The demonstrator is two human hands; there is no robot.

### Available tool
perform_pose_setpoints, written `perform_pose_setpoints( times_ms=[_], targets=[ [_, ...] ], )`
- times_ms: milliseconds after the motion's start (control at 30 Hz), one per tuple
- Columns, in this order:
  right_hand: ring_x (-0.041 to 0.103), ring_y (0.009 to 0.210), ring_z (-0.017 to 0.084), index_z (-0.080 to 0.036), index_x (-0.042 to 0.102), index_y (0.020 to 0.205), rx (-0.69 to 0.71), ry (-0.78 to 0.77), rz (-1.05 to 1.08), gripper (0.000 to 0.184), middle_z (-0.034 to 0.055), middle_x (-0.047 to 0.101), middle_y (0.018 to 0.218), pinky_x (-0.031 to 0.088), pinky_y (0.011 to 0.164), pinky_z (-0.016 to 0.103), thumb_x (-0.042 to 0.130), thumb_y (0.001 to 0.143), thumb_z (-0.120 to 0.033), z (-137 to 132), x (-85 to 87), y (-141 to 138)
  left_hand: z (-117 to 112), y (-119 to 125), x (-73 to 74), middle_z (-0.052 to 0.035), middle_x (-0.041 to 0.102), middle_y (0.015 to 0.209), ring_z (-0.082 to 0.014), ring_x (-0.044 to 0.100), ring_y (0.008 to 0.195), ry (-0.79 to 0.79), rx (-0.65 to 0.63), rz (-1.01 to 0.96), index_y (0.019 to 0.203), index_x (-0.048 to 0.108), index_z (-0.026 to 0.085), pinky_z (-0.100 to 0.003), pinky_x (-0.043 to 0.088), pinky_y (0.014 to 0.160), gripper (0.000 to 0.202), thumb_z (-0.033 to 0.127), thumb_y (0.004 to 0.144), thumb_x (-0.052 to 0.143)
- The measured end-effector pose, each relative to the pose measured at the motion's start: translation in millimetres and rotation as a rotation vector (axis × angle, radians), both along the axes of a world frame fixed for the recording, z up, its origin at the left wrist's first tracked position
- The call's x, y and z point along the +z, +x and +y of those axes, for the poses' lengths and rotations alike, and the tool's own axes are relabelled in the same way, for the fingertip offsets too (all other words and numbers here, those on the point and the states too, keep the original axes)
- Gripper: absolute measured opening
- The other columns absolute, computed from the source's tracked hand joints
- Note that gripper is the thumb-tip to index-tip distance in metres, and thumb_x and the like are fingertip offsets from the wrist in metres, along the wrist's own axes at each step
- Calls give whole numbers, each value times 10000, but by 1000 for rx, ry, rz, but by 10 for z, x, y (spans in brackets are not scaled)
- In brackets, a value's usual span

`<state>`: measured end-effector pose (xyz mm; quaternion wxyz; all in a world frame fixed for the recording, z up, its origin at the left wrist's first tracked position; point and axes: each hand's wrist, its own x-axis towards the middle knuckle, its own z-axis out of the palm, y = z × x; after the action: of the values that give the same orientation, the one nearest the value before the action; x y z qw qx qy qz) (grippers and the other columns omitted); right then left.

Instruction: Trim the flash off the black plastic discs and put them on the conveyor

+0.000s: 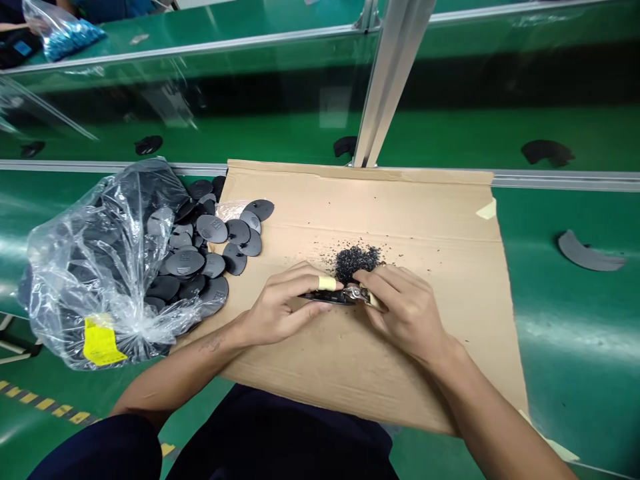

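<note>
My left hand (283,307) is closed around a flat black plastic disc (327,298), held edge-on over a sheet of cardboard (410,220); one finger wears yellow tape. My right hand (405,310) grips a small metal cutting tool (356,292) whose tip meets the disc's edge. Just beyond the hands lies a small pile of black shavings (357,259). To the left, a clear plastic bag (100,267) spills several dark grey oval discs (210,233) onto the cardboard's left edge.
The cardboard lies on a green conveyor bench with a metal rail (565,179) and an upright aluminium post (387,80) behind it. A grey curved scrap (587,253) lies on the belt at right. A bag of blue parts (63,33) sits far back left.
</note>
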<state>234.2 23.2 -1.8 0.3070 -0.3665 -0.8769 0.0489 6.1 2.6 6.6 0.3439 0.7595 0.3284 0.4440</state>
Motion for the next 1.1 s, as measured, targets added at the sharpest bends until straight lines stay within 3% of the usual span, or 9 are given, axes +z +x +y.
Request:
perform_pose_setpoints(
  times_ms=[433, 633, 767, 1100],
  targets=[
    [578, 604, 150, -171, 654, 896, -18, 23, -13, 230, 25, 667, 699, 420, 556, 273, 465, 851, -48, -25, -13, 18, -3, -11, 51, -91, 733, 1010, -169, 671, 929, -22, 14, 65, 1196, 671, 161, -312, 567, 822, 284, 194, 914, 665],
    [481, 581, 150, -186, 643, 828, -84, 98, -125, 235, 7, 596, 631, 365, 570, 282, 450, 905, -79, 17, 23, 20, 39, -2, 67, -95, 729, 1016, -183, 651, 910, 73, -50, 242, 1295, 621, 169, -342, 549, 807, 365, 197, 931, 627],
    [457, 626, 159, -189, 650, 857, -103, 109, -174, 212, 17, 596, 662, 336, 594, 297, 473, 934, -102, 41, 47, 39, 50, 2, 19, -104, 727, 1101, -217, 649, 1032, 130, -22, 317, 1264, 639, 197, -399, 540, 892, 318, 210, 948, 603],
    [458, 715, 203, -191, 657, 949, -135, 107, -217, 216, 39, 578, 705, 318, 620, 342, 487, 897, -67, 48, 61, 54, 46, 3, -13, -93, 745, 1110, -204, 666, 1001, 95, 40, 273, 1229, 641, 195, -376, 535, 885, 276, 233, 957, 611]
  ],
)
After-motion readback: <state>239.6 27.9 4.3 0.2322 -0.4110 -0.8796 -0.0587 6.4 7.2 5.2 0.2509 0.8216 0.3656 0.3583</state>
